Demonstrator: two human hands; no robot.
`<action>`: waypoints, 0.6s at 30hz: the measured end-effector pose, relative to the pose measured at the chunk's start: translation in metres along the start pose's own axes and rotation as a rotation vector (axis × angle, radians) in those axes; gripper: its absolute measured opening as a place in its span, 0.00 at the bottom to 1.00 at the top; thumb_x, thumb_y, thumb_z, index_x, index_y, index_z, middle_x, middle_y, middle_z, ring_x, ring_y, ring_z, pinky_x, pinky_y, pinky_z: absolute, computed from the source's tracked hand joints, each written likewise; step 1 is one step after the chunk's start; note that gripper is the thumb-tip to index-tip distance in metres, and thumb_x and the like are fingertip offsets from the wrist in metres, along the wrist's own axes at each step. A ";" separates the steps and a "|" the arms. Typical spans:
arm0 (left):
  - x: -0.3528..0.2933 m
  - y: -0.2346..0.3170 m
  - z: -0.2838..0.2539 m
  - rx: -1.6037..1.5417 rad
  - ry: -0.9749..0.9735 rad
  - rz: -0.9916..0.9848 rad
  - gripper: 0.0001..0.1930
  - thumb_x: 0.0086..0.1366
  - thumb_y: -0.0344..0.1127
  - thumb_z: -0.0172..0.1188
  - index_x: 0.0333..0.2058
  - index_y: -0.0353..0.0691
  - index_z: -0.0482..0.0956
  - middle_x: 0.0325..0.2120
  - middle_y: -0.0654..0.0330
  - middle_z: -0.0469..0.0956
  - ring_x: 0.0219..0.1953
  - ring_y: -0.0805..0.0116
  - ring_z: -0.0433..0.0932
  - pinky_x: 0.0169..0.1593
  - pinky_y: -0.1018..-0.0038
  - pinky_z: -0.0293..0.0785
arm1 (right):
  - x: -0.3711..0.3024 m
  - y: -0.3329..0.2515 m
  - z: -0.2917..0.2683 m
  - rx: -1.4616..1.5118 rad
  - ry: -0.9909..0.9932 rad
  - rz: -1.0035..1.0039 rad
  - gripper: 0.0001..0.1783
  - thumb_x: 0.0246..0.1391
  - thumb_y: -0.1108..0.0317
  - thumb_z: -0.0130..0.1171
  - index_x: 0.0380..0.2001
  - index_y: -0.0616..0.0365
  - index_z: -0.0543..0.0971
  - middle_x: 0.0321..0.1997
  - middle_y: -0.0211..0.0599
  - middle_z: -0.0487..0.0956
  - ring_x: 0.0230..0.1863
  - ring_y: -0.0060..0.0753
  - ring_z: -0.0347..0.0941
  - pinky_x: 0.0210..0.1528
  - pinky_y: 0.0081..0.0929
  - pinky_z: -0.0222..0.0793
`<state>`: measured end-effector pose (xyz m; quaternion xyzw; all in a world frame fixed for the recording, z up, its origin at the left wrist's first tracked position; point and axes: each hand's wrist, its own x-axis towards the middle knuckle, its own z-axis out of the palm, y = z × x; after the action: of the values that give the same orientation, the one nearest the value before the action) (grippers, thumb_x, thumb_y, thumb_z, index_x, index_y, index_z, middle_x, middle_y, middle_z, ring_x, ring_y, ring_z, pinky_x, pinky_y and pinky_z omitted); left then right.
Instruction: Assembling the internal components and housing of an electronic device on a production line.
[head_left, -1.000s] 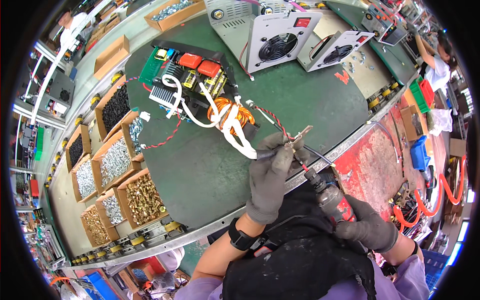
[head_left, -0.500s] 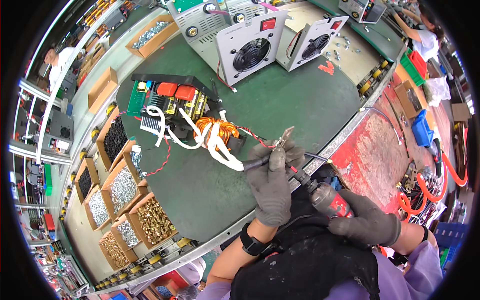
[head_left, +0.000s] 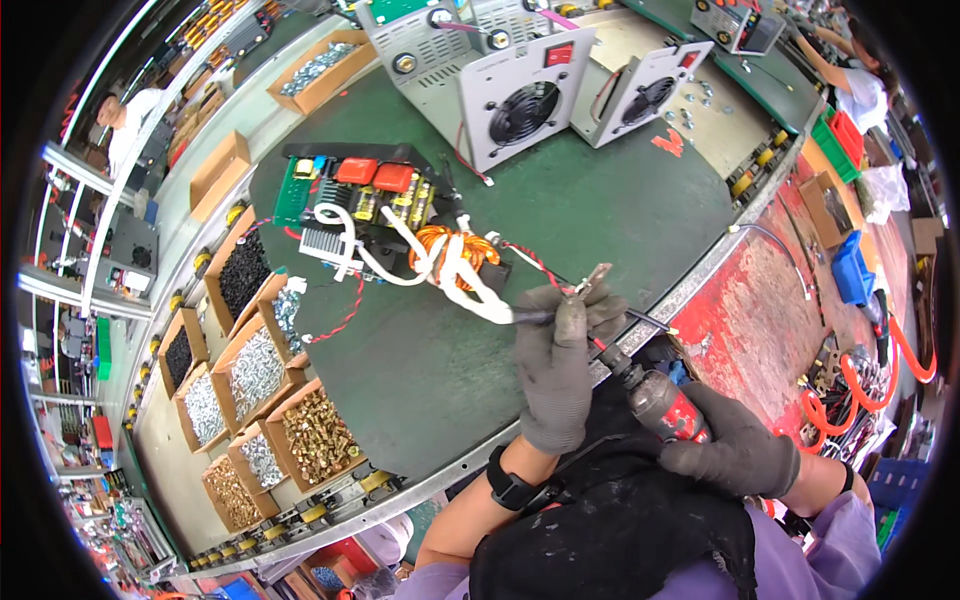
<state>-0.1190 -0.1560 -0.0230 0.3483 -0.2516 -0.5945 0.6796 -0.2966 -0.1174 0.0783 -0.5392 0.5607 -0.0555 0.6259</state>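
My left hand (head_left: 556, 390), in a grey glove, is closed around a black-sleeved cable (head_left: 533, 316) at the table's near edge. A small metal terminal (head_left: 596, 280) sticks up past its fingertips. My right hand (head_left: 738, 440), gloved too, grips a red and dark power screwdriver (head_left: 668, 404), whose tip points up-left to just beside my left fingers; their contact is hidden. White-sleeved leads (head_left: 470, 290) run from the cable to a copper-wound toroid coil (head_left: 450, 250). Beside the coil lies a circuit assembly (head_left: 385, 195) with red and yellow parts and a heatsink.
Cardboard boxes of screws and bolts (head_left: 255, 375) stand at the left. Grey metal housings with fan panels (head_left: 525, 110) sit at the far side of the green table mat (head_left: 400, 400). Loose nuts lie far right. An orange coiled hose (head_left: 850, 400) hangs at the right.
The whole scene has shifted a little right in the picture, the table things also down. Both hands keep nearly the same pose, the screwdriver still close to my left fingers.
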 end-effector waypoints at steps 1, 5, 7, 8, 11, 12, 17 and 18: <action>0.000 0.000 0.000 0.030 0.007 -0.013 0.12 0.72 0.36 0.47 0.48 0.36 0.61 0.49 0.44 0.73 0.44 0.60 0.80 0.47 0.66 0.79 | 0.001 0.000 0.000 0.000 0.004 0.016 0.36 0.47 0.51 0.69 0.53 0.62 0.70 0.40 0.40 0.76 0.41 0.32 0.73 0.45 0.32 0.69; 0.000 -0.001 -0.003 0.031 0.026 -0.032 0.13 0.72 0.37 0.46 0.49 0.36 0.60 0.48 0.44 0.74 0.43 0.61 0.80 0.46 0.67 0.80 | 0.001 0.003 -0.002 -0.036 -0.009 0.030 0.35 0.45 0.53 0.70 0.52 0.62 0.70 0.38 0.40 0.76 0.39 0.31 0.74 0.44 0.31 0.70; 0.001 -0.002 -0.009 0.038 0.056 0.012 0.13 0.72 0.38 0.47 0.48 0.35 0.61 0.47 0.46 0.75 0.41 0.62 0.81 0.44 0.68 0.80 | 0.000 0.014 -0.006 -0.086 0.052 -0.124 0.34 0.41 0.59 0.72 0.50 0.62 0.71 0.36 0.38 0.76 0.37 0.29 0.74 0.41 0.29 0.71; 0.001 -0.001 -0.013 0.072 0.056 0.009 0.13 0.72 0.38 0.48 0.48 0.36 0.62 0.46 0.46 0.75 0.41 0.62 0.80 0.44 0.68 0.80 | -0.003 0.021 -0.012 -0.055 0.005 -0.208 0.34 0.41 0.59 0.72 0.50 0.62 0.71 0.36 0.38 0.76 0.37 0.29 0.74 0.41 0.29 0.71; 0.003 0.008 -0.031 0.157 0.115 -0.020 0.14 0.70 0.38 0.53 0.48 0.34 0.67 0.46 0.48 0.76 0.41 0.64 0.80 0.44 0.67 0.78 | -0.008 0.050 -0.040 0.168 0.194 -0.084 0.32 0.35 0.71 0.71 0.48 0.64 0.71 0.35 0.34 0.75 0.37 0.24 0.72 0.38 0.24 0.71; 0.001 0.014 -0.038 0.529 0.006 0.180 0.15 0.68 0.37 0.55 0.46 0.34 0.68 0.43 0.52 0.77 0.40 0.65 0.80 0.43 0.68 0.78 | 0.004 0.063 -0.050 -0.004 0.355 -0.216 0.31 0.36 0.71 0.69 0.47 0.64 0.71 0.34 0.32 0.74 0.36 0.23 0.69 0.39 0.24 0.69; -0.031 0.079 -0.086 1.009 0.084 0.296 0.19 0.62 0.38 0.61 0.49 0.39 0.72 0.40 0.53 0.78 0.40 0.61 0.80 0.44 0.67 0.76 | 0.065 0.100 -0.105 -0.585 0.907 -0.464 0.30 0.42 0.67 0.64 0.52 0.64 0.70 0.42 0.39 0.77 0.44 0.32 0.72 0.44 0.27 0.69; -0.048 0.099 -0.102 1.010 0.129 0.282 0.19 0.63 0.37 0.61 0.50 0.39 0.72 0.40 0.53 0.78 0.42 0.63 0.79 0.46 0.68 0.76 | 0.082 0.095 -0.116 -0.638 0.885 -0.517 0.31 0.42 0.67 0.64 0.52 0.64 0.70 0.42 0.40 0.76 0.44 0.32 0.72 0.45 0.28 0.69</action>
<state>0.0128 -0.0864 -0.0068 0.6311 -0.5087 -0.2794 0.5147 -0.4059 -0.2042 -0.0200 -0.7448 0.6077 -0.2540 0.1068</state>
